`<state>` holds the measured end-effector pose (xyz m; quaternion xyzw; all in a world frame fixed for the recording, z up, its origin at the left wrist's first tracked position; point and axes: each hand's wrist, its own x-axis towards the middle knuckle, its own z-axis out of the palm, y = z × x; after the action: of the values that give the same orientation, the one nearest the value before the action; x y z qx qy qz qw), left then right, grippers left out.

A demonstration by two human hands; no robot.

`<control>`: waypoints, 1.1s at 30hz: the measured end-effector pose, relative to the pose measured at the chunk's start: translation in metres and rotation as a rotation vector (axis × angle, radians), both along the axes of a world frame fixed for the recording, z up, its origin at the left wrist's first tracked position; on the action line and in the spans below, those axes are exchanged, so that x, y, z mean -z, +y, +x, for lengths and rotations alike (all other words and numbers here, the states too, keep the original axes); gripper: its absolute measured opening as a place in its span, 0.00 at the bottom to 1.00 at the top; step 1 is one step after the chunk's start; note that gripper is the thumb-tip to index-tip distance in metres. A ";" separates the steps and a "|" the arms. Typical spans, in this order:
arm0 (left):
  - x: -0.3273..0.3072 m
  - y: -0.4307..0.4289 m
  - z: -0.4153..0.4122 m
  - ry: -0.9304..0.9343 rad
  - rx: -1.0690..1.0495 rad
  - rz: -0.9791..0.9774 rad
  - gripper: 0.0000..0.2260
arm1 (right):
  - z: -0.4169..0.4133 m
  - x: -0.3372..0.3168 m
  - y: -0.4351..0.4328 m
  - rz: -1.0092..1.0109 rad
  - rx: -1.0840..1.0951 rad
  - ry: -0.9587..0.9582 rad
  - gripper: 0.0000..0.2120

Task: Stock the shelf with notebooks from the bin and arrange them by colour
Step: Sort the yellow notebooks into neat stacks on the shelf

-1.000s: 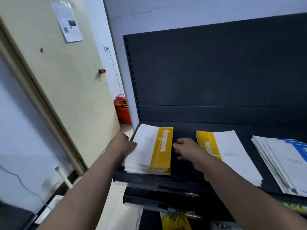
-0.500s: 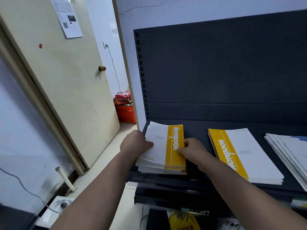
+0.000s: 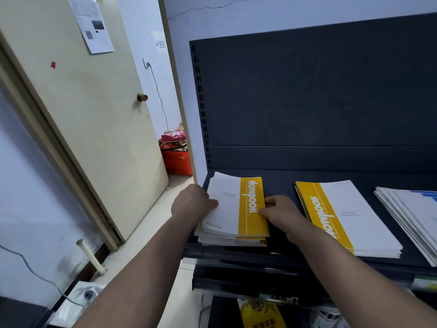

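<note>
A stack of yellow-and-white notebooks [image 3: 233,207] lies at the left end of the dark shelf [image 3: 279,183]. My left hand [image 3: 192,203] presses against the stack's left edge, thumb on the top cover. My right hand [image 3: 280,213] grips the right edge at the yellow band. A second yellow-and-white stack [image 3: 347,216] lies to the right, its yellow band on the left side. Further right a fanned pile of white notebooks with blue bands [image 3: 411,216] runs off the frame. The bin is not in view.
The shelf's dark back panel [image 3: 319,91] rises behind the stacks. A cream door [image 3: 94,129] stands open on the left, with a red basket [image 3: 176,159] on the floor beyond it. Lower shelves hold a yellow package [image 3: 261,316]. A power strip [image 3: 87,295] lies on the floor.
My right hand moved left from the shelf gap onto the left stack's yellow edge. Both hands now clamp that stack from its two sides, and it sits squarer on the shelf.
</note>
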<state>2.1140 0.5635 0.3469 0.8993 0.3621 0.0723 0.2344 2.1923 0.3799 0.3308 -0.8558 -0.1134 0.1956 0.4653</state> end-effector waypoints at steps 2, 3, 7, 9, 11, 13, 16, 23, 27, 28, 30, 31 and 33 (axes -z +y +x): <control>-0.001 -0.003 0.000 0.030 0.011 0.078 0.10 | 0.002 0.002 -0.002 0.012 0.022 0.012 0.16; -0.003 -0.006 0.001 0.045 0.022 0.119 0.09 | 0.003 0.003 -0.003 0.020 0.033 0.012 0.16; -0.005 -0.015 0.002 0.059 0.046 0.204 0.12 | 0.007 0.004 -0.009 0.020 0.075 -0.013 0.19; -0.005 -0.016 0.001 0.060 0.034 0.198 0.11 | 0.008 0.004 -0.012 -0.003 0.078 -0.028 0.20; -0.005 -0.016 0.000 0.062 0.026 0.183 0.10 | 0.009 0.003 -0.014 -0.015 0.081 -0.042 0.20; -0.005 -0.017 -0.002 0.059 0.029 0.166 0.07 | 0.011 0.002 -0.014 0.006 0.115 -0.034 0.18; -0.005 -0.018 -0.003 0.053 0.053 0.166 0.04 | 0.012 0.002 -0.014 0.090 0.195 0.037 0.13; -0.006 -0.019 -0.003 0.054 0.084 0.167 0.05 | 0.009 -0.001 -0.013 0.158 0.226 0.071 0.06; -0.009 -0.025 0.004 -0.018 0.127 0.166 0.10 | 0.009 -0.001 -0.017 0.203 0.321 -0.007 0.08; -0.010 -0.027 0.008 -0.037 0.141 0.160 0.11 | 0.009 -0.002 -0.020 0.216 0.345 -0.019 0.07; -0.010 -0.032 0.018 -0.053 0.144 0.133 0.11 | 0.008 -0.004 -0.023 0.232 0.352 0.006 0.07; -0.009 -0.034 0.024 -0.043 0.144 0.112 0.11 | 0.007 -0.004 -0.024 0.238 0.339 0.037 0.08; -0.006 -0.036 0.033 0.002 0.141 0.097 0.08 | 0.006 -0.002 -0.025 0.254 0.326 0.093 0.08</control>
<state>2.1468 0.5277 0.3532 0.9329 0.2941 0.0721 0.1947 2.1983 0.3553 0.3326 -0.7872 0.0243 0.1413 0.5998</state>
